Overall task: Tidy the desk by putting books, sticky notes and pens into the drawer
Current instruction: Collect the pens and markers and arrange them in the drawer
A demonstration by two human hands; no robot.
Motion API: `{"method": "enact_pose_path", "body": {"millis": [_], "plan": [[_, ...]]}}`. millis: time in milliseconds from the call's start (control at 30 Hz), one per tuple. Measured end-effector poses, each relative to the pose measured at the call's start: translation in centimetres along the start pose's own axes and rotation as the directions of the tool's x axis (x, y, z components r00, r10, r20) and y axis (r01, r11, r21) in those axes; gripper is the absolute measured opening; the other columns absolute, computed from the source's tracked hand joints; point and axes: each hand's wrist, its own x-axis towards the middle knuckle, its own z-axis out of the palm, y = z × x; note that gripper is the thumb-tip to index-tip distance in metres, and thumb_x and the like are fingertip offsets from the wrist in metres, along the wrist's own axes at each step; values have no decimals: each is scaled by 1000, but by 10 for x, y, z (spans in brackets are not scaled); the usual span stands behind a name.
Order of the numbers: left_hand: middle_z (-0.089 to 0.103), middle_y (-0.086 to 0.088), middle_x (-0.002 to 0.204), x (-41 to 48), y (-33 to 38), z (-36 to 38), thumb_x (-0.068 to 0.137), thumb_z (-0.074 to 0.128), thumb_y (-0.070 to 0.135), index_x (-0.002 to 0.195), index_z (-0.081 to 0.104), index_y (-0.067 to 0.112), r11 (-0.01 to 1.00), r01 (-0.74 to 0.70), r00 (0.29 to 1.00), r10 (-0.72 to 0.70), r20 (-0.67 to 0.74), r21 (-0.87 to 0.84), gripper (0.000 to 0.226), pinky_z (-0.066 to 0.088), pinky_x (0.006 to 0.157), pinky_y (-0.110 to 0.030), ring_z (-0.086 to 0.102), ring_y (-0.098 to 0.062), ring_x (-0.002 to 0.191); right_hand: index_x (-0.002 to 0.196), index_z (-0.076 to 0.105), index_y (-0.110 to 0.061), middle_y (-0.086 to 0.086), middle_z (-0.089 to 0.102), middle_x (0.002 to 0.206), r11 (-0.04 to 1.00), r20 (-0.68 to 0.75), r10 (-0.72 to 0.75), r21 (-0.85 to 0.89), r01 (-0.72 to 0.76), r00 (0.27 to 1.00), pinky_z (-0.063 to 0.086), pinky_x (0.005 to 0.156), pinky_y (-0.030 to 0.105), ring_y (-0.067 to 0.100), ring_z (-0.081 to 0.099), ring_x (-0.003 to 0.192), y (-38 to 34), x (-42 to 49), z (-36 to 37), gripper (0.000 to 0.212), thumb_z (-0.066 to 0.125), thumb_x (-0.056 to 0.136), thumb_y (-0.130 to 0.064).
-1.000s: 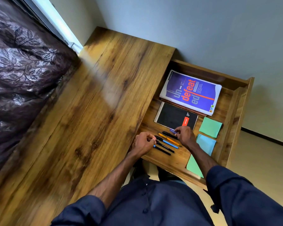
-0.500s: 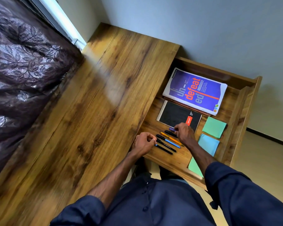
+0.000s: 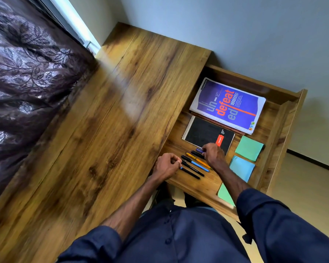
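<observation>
Open drawer seen at desk right edge. Near front edge: green sticky pad, then blue pad. Left hand clenched on end of black pen. Right hand fingers closed on purple pen; other pens laid betw. hands. Further: black notebook, 2nd green pad. Purple book laid at back wall.

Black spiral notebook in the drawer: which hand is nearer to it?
Right. The right hand overlaps the near edge of the black spiral notebook, fingers on the pens beside it. The left hand sits further off, at the pens' other ends by the desk edge.
</observation>
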Motion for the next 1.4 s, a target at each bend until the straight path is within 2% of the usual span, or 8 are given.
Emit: {"method": "enact_pose_path", "body": {"millis": [167,367,600,900,1133,1200,1300,1400], "plan": [[74,6,84,0,3,-1,95,68,26,86,65,32,1000,2,1000,-2,-7,-20,11,47,46,-8,66,8,59,113,70,-6,11,69,106,1000,-21,-15,16,15,1000,58,92,40,21,66,99,1,-1,2,18,62,98,-13],[75,8,79,1,4,-2,94,69,26,85,66,33,1000,12,1000,-12,-18,-21,12,49,49,-10,66,7,56,112,70,-7,9,68,108,998,-127,-38,46,44,991,58,89,36,21,65,99,-1,-9,0,18,66,96,-14],[76,5,85,-4,11,2,92,71,26,94,73,22,999,39,999,-39,-26,-24,5,63,70,-34,73,-9,69,111,72,-9,9,69,109,996,-204,-14,82,31,979,57,85,33,21,65,99,8,-26,1,18,66,96,-17],[76,3,86,-29,8,15,92,72,27,97,73,18,995,82,991,-88,-105,-53,10,63,71,-30,72,-9,69,108,74,-6,11,71,105,979,-283,-3,197,61,959,49,79,24,21,65,99,30,-50,5,17,65,96,-12],[76,1,89,-56,11,33,94,70,25,98,74,16,995,45,990,-55,-126,-85,11,64,78,-35,73,-14,76,104,74,-4,12,74,102,960,-266,-91,234,156,960,60,87,39,21,69,97,27,-80,15,16,63,97,-14],[75,0,89,-63,15,38,94,69,25,97,74,15,998,29,990,-37,-135,-63,11,64,74,-33,72,-13,73,102,74,-3,12,75,99,953,-287,-101,248,175,953,60,85,40,22,70,94,27,-91,16,16,63,97,-13],[74,1,92,-71,19,43,94,69,25,99,74,15,999,-1,991,-4,-136,-32,12,58,62,-20,69,-9,74,101,75,-3,13,75,98,945,-318,-107,263,196,942,61,83,36,21,70,92,32,-105,16,16,61,98,-11],[73,2,98,-81,19,51,93,69,23,103,73,15,999,-37,988,32,-148,-33,13,60,71,-24,70,-10,86,102,74,-2,14,74,100,944,-331,-121,252,212,936,60,85,36,23,69,94,39,-122,16,16,60,98,-10]]}}
